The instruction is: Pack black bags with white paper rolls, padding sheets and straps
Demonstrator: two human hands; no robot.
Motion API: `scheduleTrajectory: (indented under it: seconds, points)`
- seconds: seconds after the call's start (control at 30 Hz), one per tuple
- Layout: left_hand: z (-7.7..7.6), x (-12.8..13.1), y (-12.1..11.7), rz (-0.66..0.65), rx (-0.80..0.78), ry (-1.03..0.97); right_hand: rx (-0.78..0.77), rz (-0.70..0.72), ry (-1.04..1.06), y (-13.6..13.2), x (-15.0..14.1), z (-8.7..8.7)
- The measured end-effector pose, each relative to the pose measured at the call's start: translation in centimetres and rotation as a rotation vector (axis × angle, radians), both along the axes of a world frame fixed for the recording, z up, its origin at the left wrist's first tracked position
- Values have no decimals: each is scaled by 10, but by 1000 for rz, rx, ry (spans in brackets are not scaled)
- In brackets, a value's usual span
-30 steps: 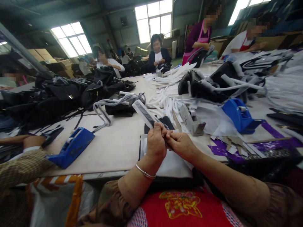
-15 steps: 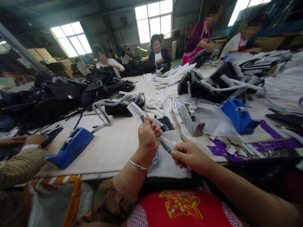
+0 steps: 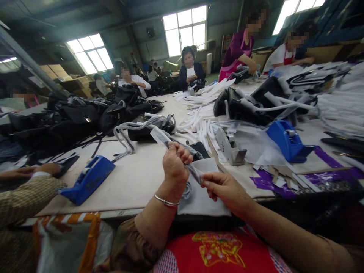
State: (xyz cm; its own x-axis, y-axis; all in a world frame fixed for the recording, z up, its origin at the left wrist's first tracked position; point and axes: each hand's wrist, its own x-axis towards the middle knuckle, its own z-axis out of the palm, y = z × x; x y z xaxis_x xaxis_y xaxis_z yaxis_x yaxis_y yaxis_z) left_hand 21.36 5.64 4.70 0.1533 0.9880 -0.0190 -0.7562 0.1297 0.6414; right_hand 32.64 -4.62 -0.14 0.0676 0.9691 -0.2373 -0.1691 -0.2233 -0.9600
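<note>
Held slantwise over the table edge is a dark strap wrapped in translucent film [image 3: 195,172]. My left hand [image 3: 175,163], with a bracelet at its wrist, is closed round its upper part, and a pale flat end of the film sticks out beyond the fist. My right hand [image 3: 224,189] pinches the lower end between thumb and fingers. Below both hands lies a white sheet [image 3: 206,206] on something black. A coil of wrapped grey cord [image 3: 187,190] rests on that sheet, partly behind my left wrist.
Blue tape dispensers [image 3: 88,180] stand left and right, with a grey metal dispenser [image 3: 229,148] nearer the middle. Black bags [image 3: 68,117] are heaped at left; white foam tubes [image 3: 199,121] spread behind my hands. A co-worker's sleeve [image 3: 31,193] reaches in at left. Other people sit or stand beyond.
My right hand has shifted slightly left and up, closer to my left fist. Both hands keep their grip on the wrapped strap. The view has tilted a little.
</note>
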Motion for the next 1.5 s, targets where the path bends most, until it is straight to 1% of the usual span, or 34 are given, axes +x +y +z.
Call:
scheduleTrajectory:
  seconds: [0.13,0.2,0.33,0.43,0.5,0.6,0.73,0.83,0.9,1.0,1.1,1.17,1.2,1.27,1.4,1.5]
  points:
    - [-1,-1,2,-12,-26,-29,27,-18,37,2,-8,-4]
    - [-3,-1,2,-6,-33,-24,7,-22,127,3,-11,-7]
    - [-4,-2,-1,13,-28,-12,-100,-1,387,3,-11,-10]
    - [-3,-1,-4,9,5,-3,-181,62,474,2,-9,-8]
    - [-2,0,-5,-11,28,7,-181,87,460,1,-8,-6]
    - [1,-1,0,-51,24,22,-114,97,353,-2,-2,-4]
    - [13,-6,12,-51,19,18,-72,157,191,-11,10,-1]
    - [20,-6,14,-89,52,31,-33,203,122,-15,19,5]
    - [21,-1,9,-120,80,40,25,195,126,-14,24,12]
    - [17,12,-6,-162,94,63,91,197,166,-5,24,23]
    - [18,23,-19,-267,65,91,124,239,116,0,22,32]
    - [26,26,-17,-350,34,79,135,202,58,-3,25,37]
    - [33,27,-12,-381,17,61,139,171,42,-7,29,39]
    - [50,28,5,-398,-15,18,154,139,18,-20,42,44]
    - [86,36,45,-311,-21,-24,211,47,-52,-51,76,54]
    - [105,48,67,-266,-25,-74,224,-2,-67,-73,91,53]
